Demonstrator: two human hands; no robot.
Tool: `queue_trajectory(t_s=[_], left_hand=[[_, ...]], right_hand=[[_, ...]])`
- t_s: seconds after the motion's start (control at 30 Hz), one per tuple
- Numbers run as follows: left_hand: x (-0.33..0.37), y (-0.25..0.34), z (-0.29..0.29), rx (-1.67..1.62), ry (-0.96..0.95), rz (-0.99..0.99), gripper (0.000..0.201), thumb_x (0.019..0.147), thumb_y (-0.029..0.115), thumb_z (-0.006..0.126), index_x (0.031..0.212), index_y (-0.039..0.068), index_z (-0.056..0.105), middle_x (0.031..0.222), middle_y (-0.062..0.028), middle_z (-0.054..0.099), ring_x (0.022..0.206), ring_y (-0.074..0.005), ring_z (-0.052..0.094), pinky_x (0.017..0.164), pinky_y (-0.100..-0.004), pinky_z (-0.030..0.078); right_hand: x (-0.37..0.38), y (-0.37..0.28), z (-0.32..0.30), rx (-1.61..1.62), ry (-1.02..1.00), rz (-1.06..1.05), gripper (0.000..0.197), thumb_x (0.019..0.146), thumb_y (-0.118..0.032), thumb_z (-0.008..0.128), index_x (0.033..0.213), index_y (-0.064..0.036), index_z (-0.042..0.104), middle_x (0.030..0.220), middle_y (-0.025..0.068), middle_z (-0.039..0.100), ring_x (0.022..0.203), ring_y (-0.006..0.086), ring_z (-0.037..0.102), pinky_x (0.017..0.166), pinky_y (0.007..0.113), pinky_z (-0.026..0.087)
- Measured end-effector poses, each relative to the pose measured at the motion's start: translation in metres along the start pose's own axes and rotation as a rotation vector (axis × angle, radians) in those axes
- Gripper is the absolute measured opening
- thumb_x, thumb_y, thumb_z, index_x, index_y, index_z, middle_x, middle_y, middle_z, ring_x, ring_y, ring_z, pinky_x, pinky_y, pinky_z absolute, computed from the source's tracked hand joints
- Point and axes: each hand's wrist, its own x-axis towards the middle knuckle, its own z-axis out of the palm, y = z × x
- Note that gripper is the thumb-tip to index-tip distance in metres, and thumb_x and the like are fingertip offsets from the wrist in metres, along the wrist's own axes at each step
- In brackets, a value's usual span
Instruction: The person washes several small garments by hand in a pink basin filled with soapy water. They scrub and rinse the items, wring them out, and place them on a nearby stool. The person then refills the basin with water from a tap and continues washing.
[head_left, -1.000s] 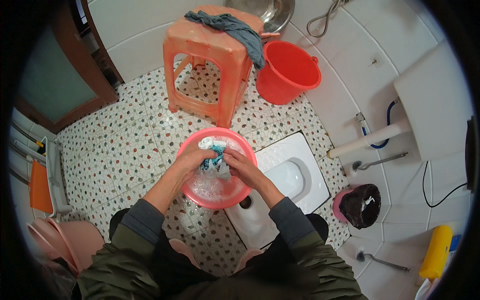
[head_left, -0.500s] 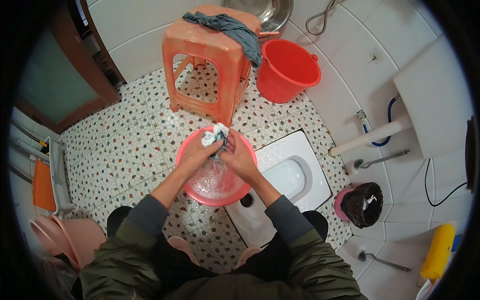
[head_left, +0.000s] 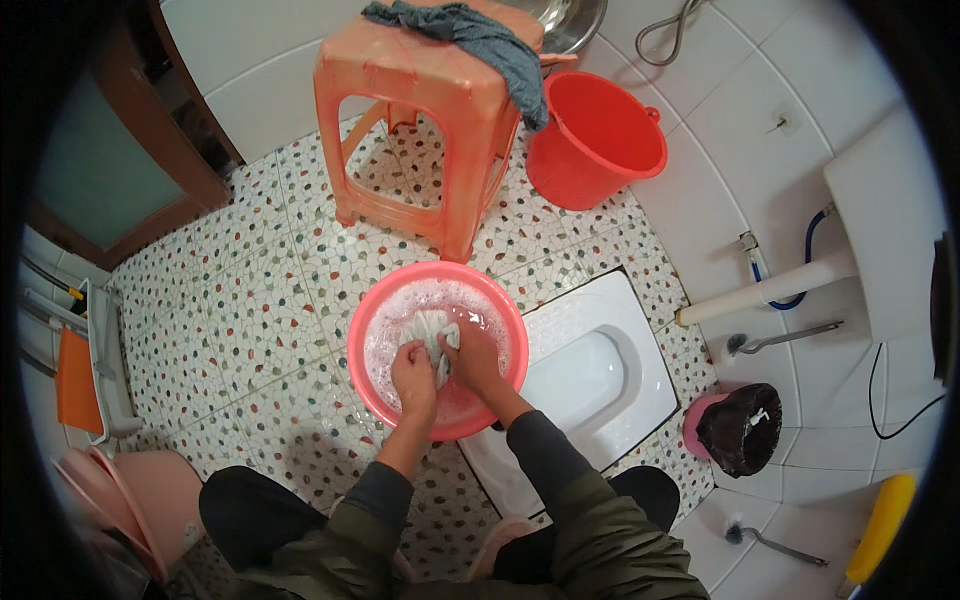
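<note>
A pink basin (head_left: pixel 357 350) of sudsy water stands on the floor in front of me. Both my hands are down inside it, gripping one wet, light grey-white cloth (head_left: pixel 428 328). My left hand (head_left: pixel 414 375) has its fingers curled closed at the cloth's near left side. On the other side, my right hand (head_left: pixel 474 352) is closed on the cloth's right edge, its fingertips partly hidden. The cloth lies bunched between them at the water, with foam around it.
Beyond the basin stand an orange plastic stool (head_left: pixel 420 75) draped with a grey-blue cloth (head_left: pixel 470 38) and a red bucket (head_left: pixel 600 145). A squat toilet (head_left: pixel 590 375) adjoins the basin's right side. Farther right is a lined bin (head_left: pixel 740 430); pink tubs (head_left: pixel 160 490) stand at lower left.
My hands have lowered the cloth from above the basin's far rim into the suds, moving nearer to me. It was bunched tightly and now spreads out more. The view has shifted slightly.
</note>
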Motion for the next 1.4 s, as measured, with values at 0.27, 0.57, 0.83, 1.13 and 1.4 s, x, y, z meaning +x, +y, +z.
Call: queue_trajectory(t_s=[0.27, 0.57, 0.83, 1.13, 1.4], left_hand=[[-0.021, 0.010, -0.017, -0.646, -0.429, -1.079, 0.082, 0.096, 0.064, 0.037, 0.119, -0.013, 0.052, 0.117, -0.0248, 0.059, 0.113, -0.0385, 0.055, 0.104, -0.0509, 0.042], [0.005, 0.017, -0.012, -1.040, -0.717, -0.863, 0.060, 0.096, 0.050, 0.049, 0.135, 0.004, 0.050, 0.128, -0.0188, 0.057, 0.118, -0.0315, 0.055, 0.106, -0.0479, 0.040], [-0.013, 0.004, 0.000, -0.613, -0.433, -0.405, 0.037, 0.096, 0.029, 0.055, 0.126, 0.006, 0.056, 0.115, -0.0128, 0.063, 0.102, -0.0265, 0.062, 0.089, -0.0422, 0.051], [0.004, -0.036, 0.010, -0.711, -0.144, -0.844, 0.030, 0.093, 0.021, 0.059, 0.121, 0.008, 0.059, 0.110, -0.0092, 0.064, 0.093, -0.0252, 0.065, 0.078, -0.0454, 0.055], [0.021, -0.064, -0.023, -0.724, -0.399, -0.511, 0.030, 0.093, 0.028, 0.060, 0.115, 0.007, 0.063, 0.107, -0.0094, 0.066, 0.099, -0.0234, 0.064, 0.090, -0.0377, 0.051]], right_hand=[[0.010, 0.008, 0.012, -0.265, -0.173, 0.176, 0.036, 0.085, -0.026, 0.065, 0.109, 0.0008, 0.060, 0.105, 0.0231, 0.061, 0.101, 0.0419, 0.058, 0.092, 0.050, 0.045], [-0.051, -0.084, -0.010, 0.001, 0.068, -0.041, 0.027, 0.089, -0.021, 0.065, 0.105, -0.0026, 0.054, 0.102, 0.0214, 0.060, 0.098, 0.0393, 0.058, 0.084, 0.047, 0.044], [-0.036, -0.030, -0.010, 0.062, 0.088, 0.033, 0.020, 0.093, -0.019, 0.060, 0.102, -0.0015, 0.057, 0.101, 0.0211, 0.059, 0.095, 0.0388, 0.056, 0.084, 0.045, 0.043], [-0.021, 0.032, 0.030, -0.033, 0.190, 0.349, 0.036, 0.089, -0.026, 0.058, 0.111, 0.0029, 0.060, 0.107, 0.0285, 0.065, 0.099, 0.0443, 0.062, 0.086, 0.050, 0.047], [-0.052, -0.083, 0.009, 0.150, 0.056, -0.099, 0.020, 0.094, -0.020, 0.059, 0.097, 0.0001, 0.060, 0.094, 0.0194, 0.061, 0.092, 0.0349, 0.059, 0.081, 0.042, 0.046]])
